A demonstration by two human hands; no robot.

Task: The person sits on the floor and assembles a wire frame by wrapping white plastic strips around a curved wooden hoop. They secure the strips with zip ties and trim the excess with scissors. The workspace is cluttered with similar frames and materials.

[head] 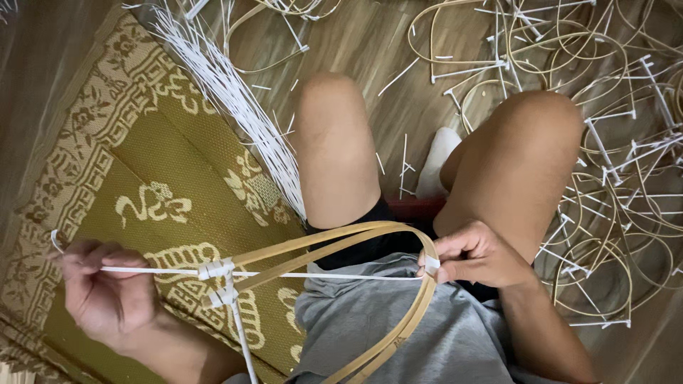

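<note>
The left hand [107, 288] has its fingers curled tight around a white plastic strip [320, 275], stretched taut across a bent bamboo hoop [370, 245] over the lap. The right hand [477, 256] pinches the strip's wrapped end against the hoop. A bundle of white strips [235, 99] lies on the woven mat [142, 163].
</note>
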